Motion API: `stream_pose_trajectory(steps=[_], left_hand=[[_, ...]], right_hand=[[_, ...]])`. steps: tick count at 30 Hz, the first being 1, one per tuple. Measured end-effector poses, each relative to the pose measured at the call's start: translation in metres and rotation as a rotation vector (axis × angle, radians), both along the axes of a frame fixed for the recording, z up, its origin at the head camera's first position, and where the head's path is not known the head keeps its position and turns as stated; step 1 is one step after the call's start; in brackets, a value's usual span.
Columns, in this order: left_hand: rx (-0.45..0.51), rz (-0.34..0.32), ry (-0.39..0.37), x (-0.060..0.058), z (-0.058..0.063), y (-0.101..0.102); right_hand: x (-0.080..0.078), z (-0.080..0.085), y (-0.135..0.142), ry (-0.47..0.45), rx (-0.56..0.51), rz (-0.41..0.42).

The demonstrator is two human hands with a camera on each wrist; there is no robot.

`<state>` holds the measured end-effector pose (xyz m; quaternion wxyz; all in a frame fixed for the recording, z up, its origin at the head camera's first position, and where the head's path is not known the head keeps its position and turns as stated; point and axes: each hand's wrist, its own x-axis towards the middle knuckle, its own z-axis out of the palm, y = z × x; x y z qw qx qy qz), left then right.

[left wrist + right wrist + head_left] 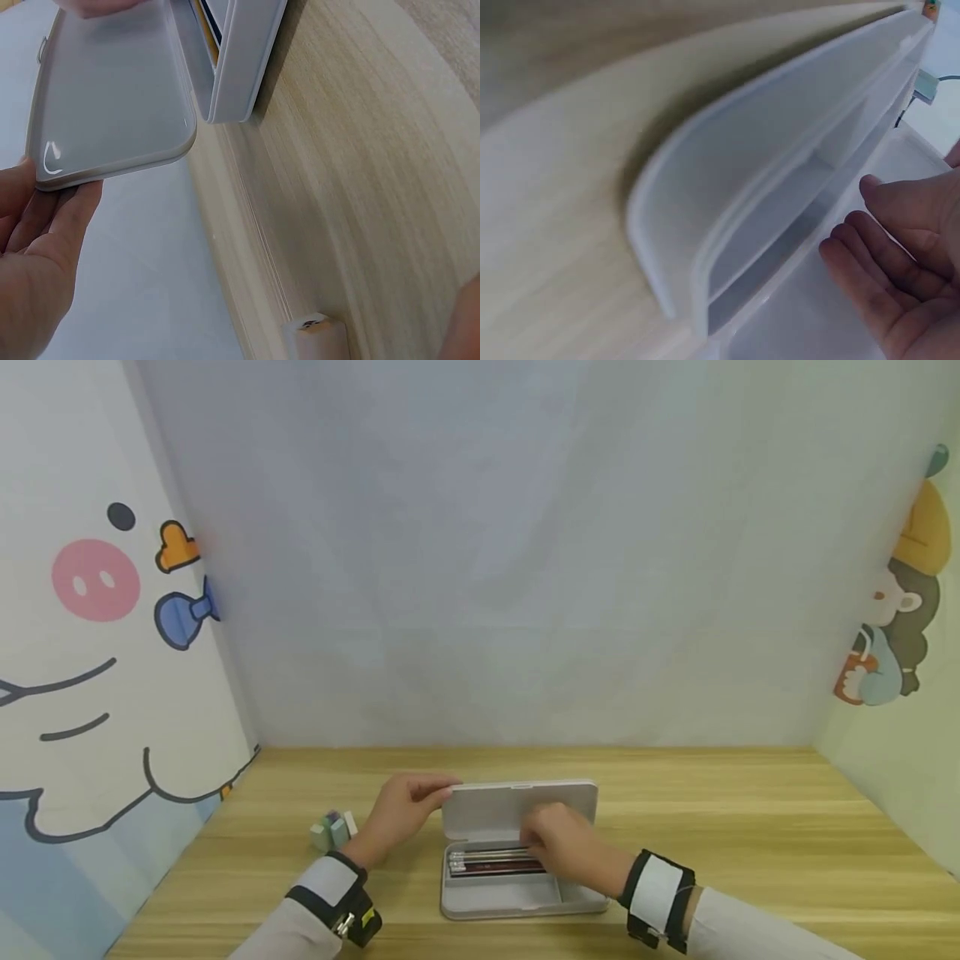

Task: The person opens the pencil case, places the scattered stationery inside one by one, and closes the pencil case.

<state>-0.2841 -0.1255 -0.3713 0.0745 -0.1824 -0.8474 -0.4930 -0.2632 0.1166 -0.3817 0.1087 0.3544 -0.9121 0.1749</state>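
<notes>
A light grey pencil case stands on the table with its lid (480,814) raised and its base (504,893) lying flat. At the lid's upper left corner, my left hand (397,814) pinches the edge between thumb and fingers, as the left wrist view also shows. Several pencils (491,862) lie side by side in the rear compartment, silvery ends to the left. My right hand (573,852) hovers over the right part of the case, in front of the lid. Its thumb and loosely bent fingers (885,259) are apart, with nothing seen between them.
Several small pale blocks (333,831), perhaps erasers, are grouped left of the case, beside my left wrist. The wooden table (712,827) meets a pale backdrop (525,568) behind and cartoon-printed panels on both sides.
</notes>
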Motion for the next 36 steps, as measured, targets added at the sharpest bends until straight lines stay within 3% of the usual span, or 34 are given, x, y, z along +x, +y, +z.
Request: stream_pose_trajectory(steps=[6, 15, 20, 24, 28, 32, 36], left_hand=[[-0.003, 0.03, -0.019, 0.001, -0.001, 0.001], [-0.01, 0.059, -0.025, 0.001, 0.001, 0.001], [-0.002, 0.061, -0.044, 0.001, 0.002, 0.0], [0.019, 0.067, -0.071, -0.001, 0.001, 0.001], [0.052, 0.06, -0.085, -0.005, -0.001, 0.003], [0.079, 0.059, -0.104, -0.01, -0.003, 0.006], [0.095, 0.069, -0.123, -0.012, -0.003, 0.009]], right_hand=[[0.007, 0.003, 0.026, -0.032, -0.065, -0.095], [0.006, 0.016, 0.072, -0.07, -0.05, -0.351], [-0.005, 0.013, 0.085, -0.193, -0.13, -0.309], [-0.012, 0.004, 0.085, -0.394, -0.297, -0.236], [-0.015, -0.008, 0.08, -0.552, -0.44, -0.267], [-0.016, -0.014, 0.076, -0.569, -0.522, -0.363], [-0.019, -0.015, 0.072, -0.517, -0.546, -0.399]])
